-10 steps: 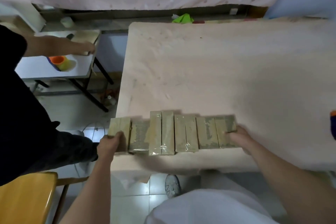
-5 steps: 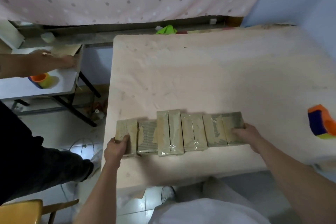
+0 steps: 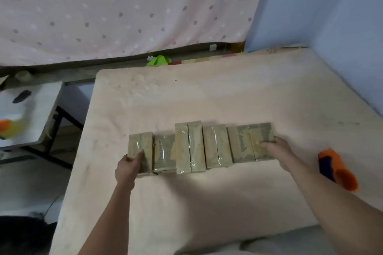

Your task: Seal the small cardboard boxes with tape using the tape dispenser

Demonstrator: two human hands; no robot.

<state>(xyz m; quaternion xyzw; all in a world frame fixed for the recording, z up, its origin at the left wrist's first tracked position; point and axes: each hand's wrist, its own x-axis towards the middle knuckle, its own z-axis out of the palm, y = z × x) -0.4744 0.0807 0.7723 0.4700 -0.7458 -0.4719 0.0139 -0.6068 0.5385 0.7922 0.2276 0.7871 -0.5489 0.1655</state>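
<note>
Several small cardboard boxes point(image 3: 199, 147) lie side by side in a row on the pale table point(image 3: 207, 93), their tops glossy with clear tape. My left hand point(image 3: 128, 167) grips the leftmost box point(image 3: 145, 143), thumb on its top. At the other end my right hand point(image 3: 279, 151) grips the rightmost box point(image 3: 259, 132), with the thumb on top of it. The row is held between both hands. An orange and blue tape dispenser point(image 3: 337, 170) lies on the table to the right of my right hand, apart from it.
A white side table point(image 3: 37, 114) stands to the left with an orange and yellow object point(image 3: 8, 128) and a dark item on it. A green scrap point(image 3: 158, 61) lies behind the table's far edge. A blue wall point(image 3: 331, 27) borders the right side.
The row of boxes has slid away from the near edge, farther onto the table, still between both hands. The other person's arm over the side table is gone. The tape dispenser has come fully into view.
</note>
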